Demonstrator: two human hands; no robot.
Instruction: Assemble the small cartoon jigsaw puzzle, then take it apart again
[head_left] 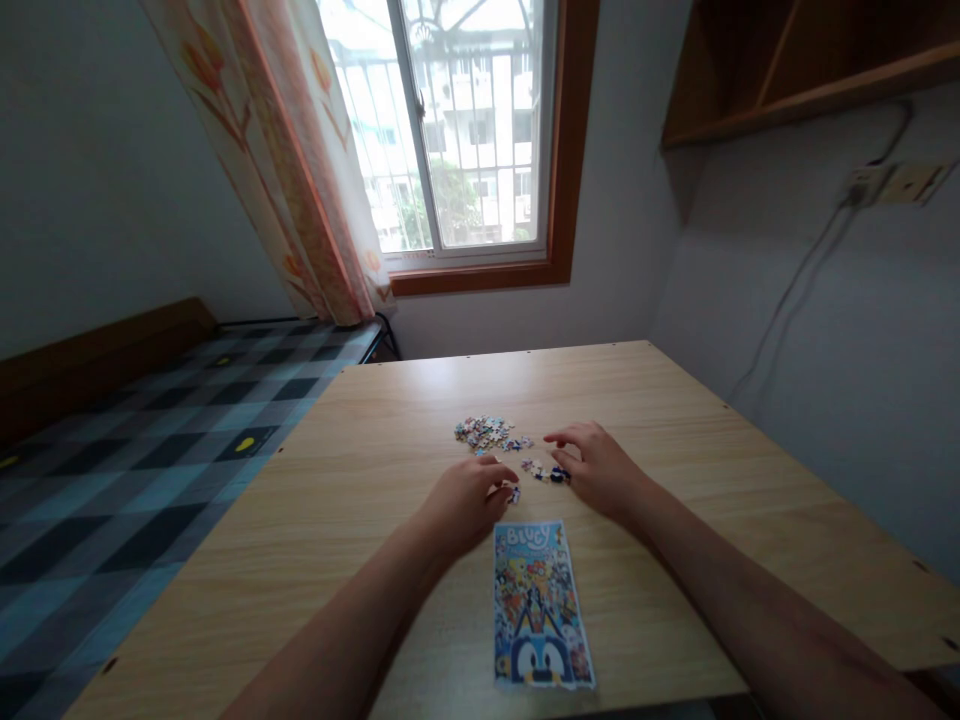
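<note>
My left hand [471, 497] is low over the table, fingers curled, with thumb and fingertips close together at a small dark-and-white jigsaw puzzle piece [514, 494]. To the right, my right hand [600, 468] has its index finger and thumb apart, with nothing seen between them. Just below its thumb lies a dark blue puzzle piece group [559, 475], beside several pale pieces [534, 468]. A heap of loose puzzle pieces [484, 432] lies beyond my left hand. Nearer me, a Bluey picture sheet [541, 610] lies flat, printed with many cartoon characters.
The pieces lie on a light wooden table [360, 480]. A bed with a checked cover [247, 400] stands along its left side. Behind are a window [480, 130] and a flowered curtain [277, 150]. A wooden shelf [817, 95] and a socket with a cable [870, 186] are on the right wall.
</note>
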